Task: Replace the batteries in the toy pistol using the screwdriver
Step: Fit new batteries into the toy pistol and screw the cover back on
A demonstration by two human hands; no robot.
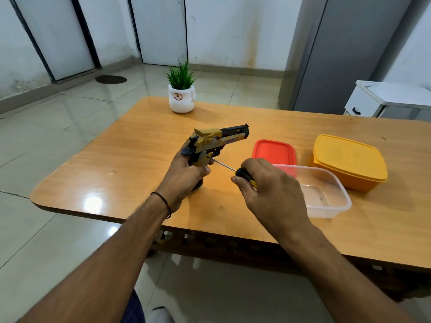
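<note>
Toy pistol, judged light and rigid, is clasped at its grip by the left hand; screwdriver is pinched in right hand fingers.

Interior of a plain room, probably in a home: glossy pale floor tiles edged by a skirting; a stained white wall set with white door panels in dark frames; a varnished wooden table bearing a small potted plant and a lidded yellow plastic food box; a white cabinet with a black handle at far right, beside a tall grey unit whose nature stays unclear.
</note>
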